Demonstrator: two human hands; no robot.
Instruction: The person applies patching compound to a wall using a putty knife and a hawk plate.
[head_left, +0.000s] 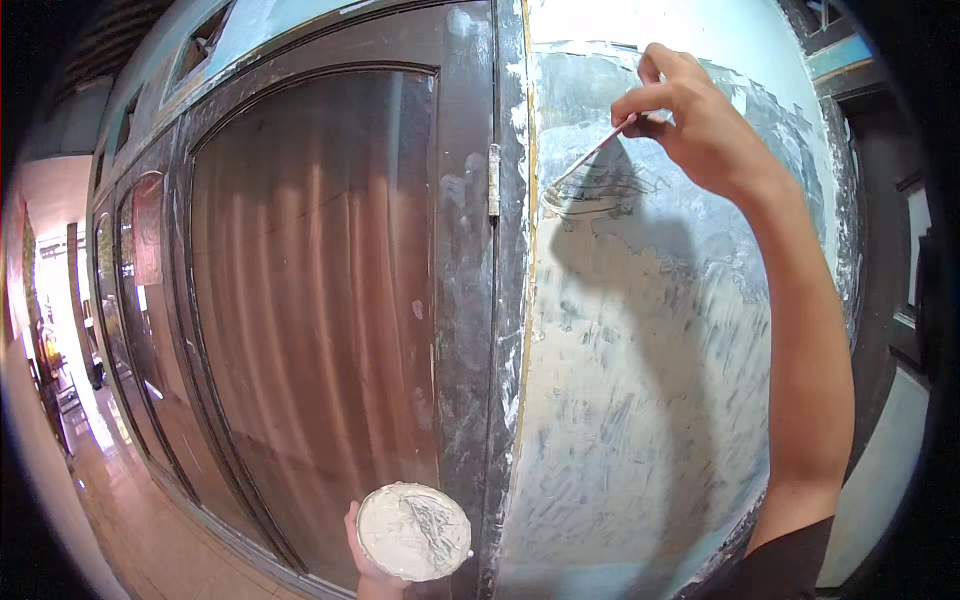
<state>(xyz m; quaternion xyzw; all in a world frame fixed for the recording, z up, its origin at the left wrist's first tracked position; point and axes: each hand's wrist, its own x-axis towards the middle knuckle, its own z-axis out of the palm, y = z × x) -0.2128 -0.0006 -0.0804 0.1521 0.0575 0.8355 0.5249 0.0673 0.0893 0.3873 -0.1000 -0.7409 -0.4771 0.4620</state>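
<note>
My right hand (690,115) is raised to the upper part of the wall panel (620,400), its fingers pinching the thin handle of a paintbrush (592,155). The brush slants down to the left, and its tip meets the wall close to the yellowish edge strip. Low in the view, my left hand (356,535) grips a round tub of cream paint (395,535) from its left side. Streaks mark the paint's surface. Cream paint covers the panel unevenly below the brush, while bare grey shows above it.
Left of the panel stands a dark wooden door (465,330) with a glass pane and a pinkish curtain (320,290) behind it. A paint-smeared hinge (494,180) sits at its edge. Another dark door frame (880,200) rises at the right. Tiled floor (190,530) runs along the left.
</note>
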